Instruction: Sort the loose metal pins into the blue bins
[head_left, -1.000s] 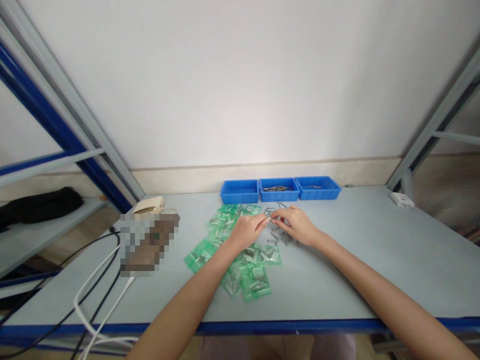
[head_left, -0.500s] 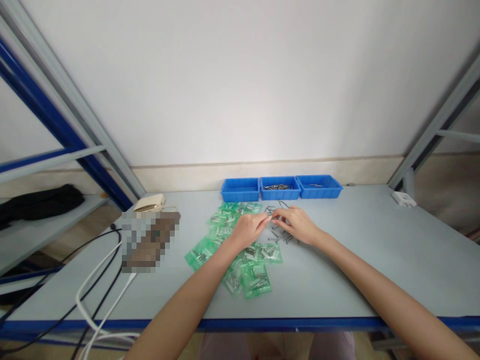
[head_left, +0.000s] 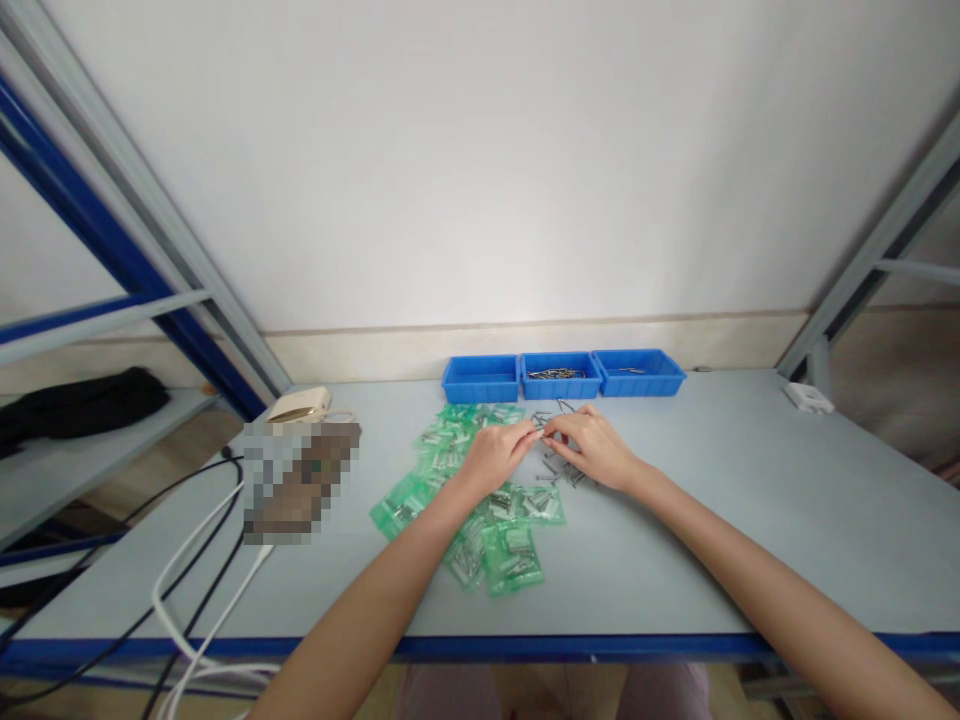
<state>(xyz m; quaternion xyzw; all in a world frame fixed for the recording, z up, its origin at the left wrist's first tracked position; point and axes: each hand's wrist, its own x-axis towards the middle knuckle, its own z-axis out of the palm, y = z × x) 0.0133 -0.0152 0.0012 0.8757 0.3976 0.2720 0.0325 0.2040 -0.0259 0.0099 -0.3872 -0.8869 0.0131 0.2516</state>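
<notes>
My left hand (head_left: 496,457) is closed in a pinch, its fingertips almost meeting those of my right hand (head_left: 594,448). The right fingers are bent and pinched too. Whatever sits between the fingertips is too small to make out. Loose grey screws (head_left: 553,470) lie scattered on the table beneath and around my right hand. Green clear plastic bags (head_left: 513,560) with small metal and whitish pieces inside spread around and under my left hand and forearm.
Along the wall stand three blue bins: a left bin (head_left: 481,388), a middle bin (head_left: 560,388) with many screws and a right bin (head_left: 639,385) with a few. Left are a cream-coloured box (head_left: 300,404), a blurred-out brown item (head_left: 304,485) and cables (head_left: 161,590). A white adapter (head_left: 808,398) lies right.
Almost nothing differs. The fingers of my right hand have shifted very slightly; both hands keep their place over the table, and the bags and bins have not moved.
</notes>
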